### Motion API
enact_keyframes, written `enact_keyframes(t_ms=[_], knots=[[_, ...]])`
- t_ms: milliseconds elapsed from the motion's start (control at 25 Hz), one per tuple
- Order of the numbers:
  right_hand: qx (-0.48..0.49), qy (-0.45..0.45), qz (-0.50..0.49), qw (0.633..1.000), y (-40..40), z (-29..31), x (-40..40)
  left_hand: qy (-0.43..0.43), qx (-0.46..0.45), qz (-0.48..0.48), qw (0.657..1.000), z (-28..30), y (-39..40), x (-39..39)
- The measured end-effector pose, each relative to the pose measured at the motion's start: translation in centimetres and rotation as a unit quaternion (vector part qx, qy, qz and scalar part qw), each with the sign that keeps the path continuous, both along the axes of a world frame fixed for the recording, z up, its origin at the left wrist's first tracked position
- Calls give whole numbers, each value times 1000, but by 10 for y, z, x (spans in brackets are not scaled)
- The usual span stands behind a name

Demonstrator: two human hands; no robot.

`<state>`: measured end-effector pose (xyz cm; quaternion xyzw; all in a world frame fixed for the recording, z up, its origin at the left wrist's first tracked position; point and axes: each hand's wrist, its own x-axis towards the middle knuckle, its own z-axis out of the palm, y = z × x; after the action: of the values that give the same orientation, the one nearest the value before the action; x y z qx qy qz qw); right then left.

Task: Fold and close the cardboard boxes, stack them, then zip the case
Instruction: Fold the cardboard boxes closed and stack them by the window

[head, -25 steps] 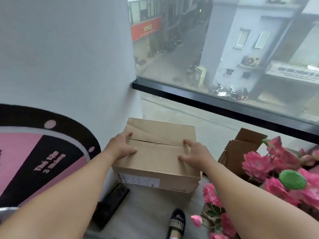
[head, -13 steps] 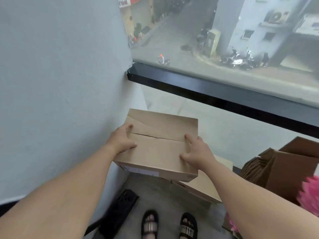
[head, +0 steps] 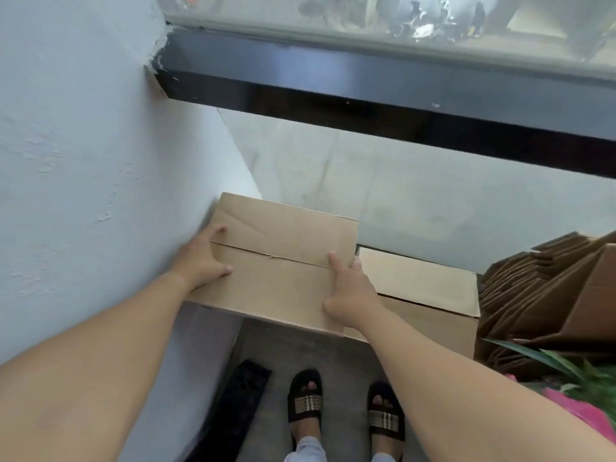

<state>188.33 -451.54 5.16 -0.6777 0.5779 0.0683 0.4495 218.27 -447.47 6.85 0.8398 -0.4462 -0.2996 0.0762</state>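
1. Head view: the person is standing in a corner by the pale wall (head: 83, 161), looking down, and is holding a closed cardboard box (head: 283, 261) out in front with both hands. Its two top flaps are meeting along a seam running across the lid.
2. The left hand (head: 200, 261) is gripping the box's left edge, thumb lying on the lid and fingers curling round the side next to the wall.
3. The right hand (head: 350, 291) is gripping the right edge, index finger and thumb resting on the lid near the seam, the other fingers wrapping down the side.
4. The held box is sitting above and overlapping the left end of a second closed box (head: 423, 288), which is lying lower down to the right; whether the two are touching I cannot tell from here.
5. Just to the right of that one, a bundle of flattened brown cartons (head: 540, 295) is leaning, with green leaves (head: 566, 368) and a pink flower (head: 583, 415) showing below it.
6. No label or print is showing on either box's visible faces.
7. Down on the grey floor (head: 343, 348), the person's feet are in black sandals (head: 305, 400) with plaid straps, and a dark flat object (head: 240, 405) is lying beside the wall.
8. Beyond, a black window frame (head: 366, 95) is crossing the view; the street scene through the glass is too blurred to read any writing.
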Motion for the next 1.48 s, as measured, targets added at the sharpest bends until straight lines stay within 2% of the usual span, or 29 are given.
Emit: enact_keyframes(t_ms=[320,480,600,720,880,1080,1240,1360,1480], knots=[[-5,22,17,1000,-2,-22,-13,39,-1,-12,999,-42,0,-5],[-9,16,28,999,2,-25,-13,-2,19,-37,999,-42,-4,-1],[-18,26,23,999,-2,-16,-22,-88,57,-75,992,-30,-7,-10],[-23,34,-2,999,-6,16,-38,-147,62,-104,982,5,-12,-30],[-44,28,-41,998,-5,84,-79,-106,35,-198,974,70,-36,-80],[-75,36,-154,985,34,177,-159,-45,13,-331,943,157,-55,-182],[-75,33,-249,965,78,231,-221,-35,-4,-432,901,219,-57,-265],[-87,17,-349,933,132,267,-280,-38,-20,-516,855,266,-44,-342],[-111,24,-402,909,190,289,-334,-31,-31,-573,819,294,-19,-413]])
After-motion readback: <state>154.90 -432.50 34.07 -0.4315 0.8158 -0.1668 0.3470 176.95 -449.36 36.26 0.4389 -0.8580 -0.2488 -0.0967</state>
